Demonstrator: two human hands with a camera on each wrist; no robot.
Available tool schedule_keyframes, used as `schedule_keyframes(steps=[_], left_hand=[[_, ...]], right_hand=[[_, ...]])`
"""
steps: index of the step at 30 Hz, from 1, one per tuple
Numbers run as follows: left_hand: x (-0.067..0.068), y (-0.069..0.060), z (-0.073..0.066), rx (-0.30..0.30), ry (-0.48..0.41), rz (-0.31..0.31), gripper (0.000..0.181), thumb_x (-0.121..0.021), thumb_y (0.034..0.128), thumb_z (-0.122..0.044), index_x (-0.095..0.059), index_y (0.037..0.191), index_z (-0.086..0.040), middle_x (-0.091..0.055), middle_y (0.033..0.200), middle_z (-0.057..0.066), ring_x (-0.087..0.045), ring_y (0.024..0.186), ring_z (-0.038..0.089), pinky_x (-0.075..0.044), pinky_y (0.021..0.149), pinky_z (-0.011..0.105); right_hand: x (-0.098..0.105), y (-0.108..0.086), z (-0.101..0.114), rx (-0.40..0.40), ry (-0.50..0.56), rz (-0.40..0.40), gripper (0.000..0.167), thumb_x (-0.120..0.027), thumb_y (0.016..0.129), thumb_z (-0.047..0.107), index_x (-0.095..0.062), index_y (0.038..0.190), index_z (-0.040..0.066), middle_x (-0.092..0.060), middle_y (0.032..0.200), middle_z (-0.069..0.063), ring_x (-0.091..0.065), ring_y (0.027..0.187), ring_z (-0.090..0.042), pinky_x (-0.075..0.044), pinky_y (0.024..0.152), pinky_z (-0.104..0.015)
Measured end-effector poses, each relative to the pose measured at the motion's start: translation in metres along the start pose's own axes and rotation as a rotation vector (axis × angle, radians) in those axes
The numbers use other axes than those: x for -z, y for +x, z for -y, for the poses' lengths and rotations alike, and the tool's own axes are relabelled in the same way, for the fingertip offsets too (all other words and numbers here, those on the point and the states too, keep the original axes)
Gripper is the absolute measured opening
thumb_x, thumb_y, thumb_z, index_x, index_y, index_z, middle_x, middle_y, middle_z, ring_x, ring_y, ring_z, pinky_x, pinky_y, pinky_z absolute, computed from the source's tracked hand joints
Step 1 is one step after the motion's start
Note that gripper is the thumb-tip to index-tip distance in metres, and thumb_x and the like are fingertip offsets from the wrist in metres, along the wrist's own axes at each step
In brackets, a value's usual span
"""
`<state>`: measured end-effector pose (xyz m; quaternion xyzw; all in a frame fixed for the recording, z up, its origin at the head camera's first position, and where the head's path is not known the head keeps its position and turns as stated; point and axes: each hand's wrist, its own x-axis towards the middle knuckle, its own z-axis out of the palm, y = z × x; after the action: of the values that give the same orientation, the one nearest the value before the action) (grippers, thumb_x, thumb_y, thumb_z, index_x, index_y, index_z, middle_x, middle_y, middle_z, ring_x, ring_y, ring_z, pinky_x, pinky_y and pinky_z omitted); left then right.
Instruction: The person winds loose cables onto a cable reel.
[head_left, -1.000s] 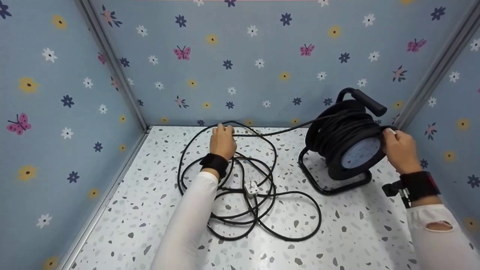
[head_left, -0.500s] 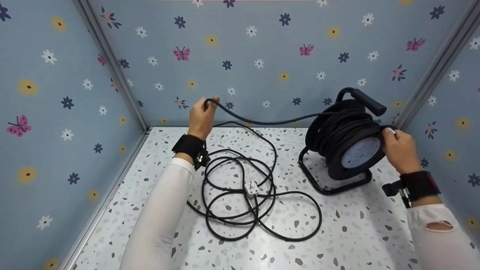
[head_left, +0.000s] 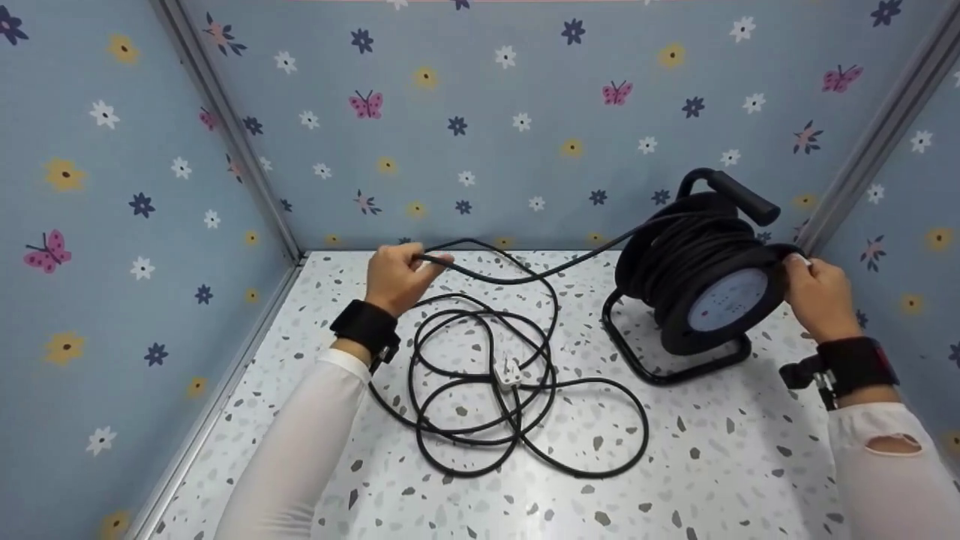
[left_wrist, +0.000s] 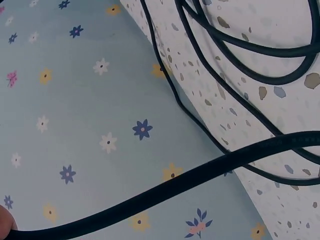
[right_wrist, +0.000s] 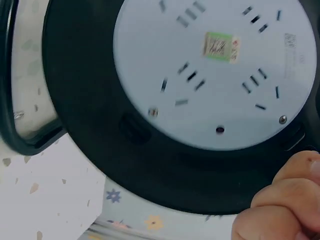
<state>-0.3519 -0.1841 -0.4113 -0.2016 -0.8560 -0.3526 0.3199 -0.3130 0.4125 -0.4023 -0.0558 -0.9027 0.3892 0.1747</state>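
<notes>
A black cable reel [head_left: 697,274] on a tubular stand sits at the right of the head view. Its pale socket face [right_wrist: 215,75] fills much of the right wrist view. My right hand [head_left: 821,300] grips a black part at the reel's right edge, its fingers [right_wrist: 285,205] curled; they hide what exactly they hold. From the reel a black cable [head_left: 517,281] runs left to my left hand [head_left: 397,277], which pinches it above the floor. More cable lies in loose, crossing loops under and right of that hand. A white plug [head_left: 508,373] rests among the loops.
Flowered blue panels [head_left: 517,97] enclose the speckled white floor [head_left: 570,502] at the back and both sides. Metal corner posts [head_left: 232,127] join them. The reel stands close to the back and right panels.
My left hand rises from the loops with the cable and moves left, then comes partly down, the cable sagging towards the reel. My right hand stays at the reel's edge.
</notes>
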Motion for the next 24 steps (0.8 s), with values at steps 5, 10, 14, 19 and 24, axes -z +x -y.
schedule_keyframes(steps=[5,10,14,19,24], left_hand=[[-0.007,-0.015,-0.006,-0.094,0.045,0.081,0.077,-0.041,0.0899,-0.096,-0.028,0.066,-0.024,-0.026,0.06,-0.011,-0.022,0.055,0.01,-0.022,0.06,0.03],[-0.022,-0.036,-0.019,-0.235,0.057,0.234,0.077,-0.031,0.1046,-0.083,-0.036,0.064,-0.017,-0.024,0.061,-0.014,-0.021,0.054,0.005,-0.021,0.056,0.027],[-0.035,-0.045,-0.03,-0.324,0.063,0.275,0.058,-0.034,0.1159,-0.041,-0.043,0.066,-0.013,-0.026,0.06,-0.012,-0.024,0.053,0.006,-0.024,0.054,0.028],[-0.047,-0.05,-0.041,-0.333,0.103,0.3,0.043,-0.046,0.1081,-0.018,-0.042,0.066,-0.014,-0.024,0.06,-0.011,-0.023,0.053,0.008,-0.024,0.053,0.029],[-0.058,-0.054,-0.05,-0.354,0.11,0.345,0.042,-0.048,0.1084,-0.02,-0.042,0.067,-0.015,-0.024,0.06,-0.012,-0.023,0.052,0.007,-0.024,0.053,0.027]], right_hand=[[0.0,0.004,-0.021,-0.032,-0.061,0.067,0.056,-0.031,0.115,0.044,-0.053,0.079,0.007,-0.058,0.062,0.01,-0.052,0.054,-0.013,-0.043,0.058,-0.033],[-0.009,0.0,-0.047,-0.049,-0.111,0.141,0.052,-0.03,0.115,0.039,-0.051,0.079,0.008,-0.062,0.07,0.001,-0.053,0.058,-0.018,-0.042,0.059,-0.036],[-0.022,-0.003,-0.063,-0.049,-0.133,0.164,0.05,-0.031,0.115,0.036,-0.048,0.075,0.01,-0.061,0.069,-0.002,-0.053,0.063,-0.02,-0.04,0.063,-0.037],[-0.031,-0.009,-0.071,-0.036,-0.176,0.177,0.052,-0.029,0.115,0.037,-0.052,0.083,0.003,-0.062,0.081,-0.018,-0.056,0.075,-0.033,-0.041,0.069,-0.04],[-0.036,-0.012,-0.076,-0.026,-0.219,0.202,0.055,-0.027,0.116,0.037,-0.057,0.093,-0.002,-0.064,0.089,-0.025,-0.056,0.075,-0.035,-0.041,0.069,-0.042]])
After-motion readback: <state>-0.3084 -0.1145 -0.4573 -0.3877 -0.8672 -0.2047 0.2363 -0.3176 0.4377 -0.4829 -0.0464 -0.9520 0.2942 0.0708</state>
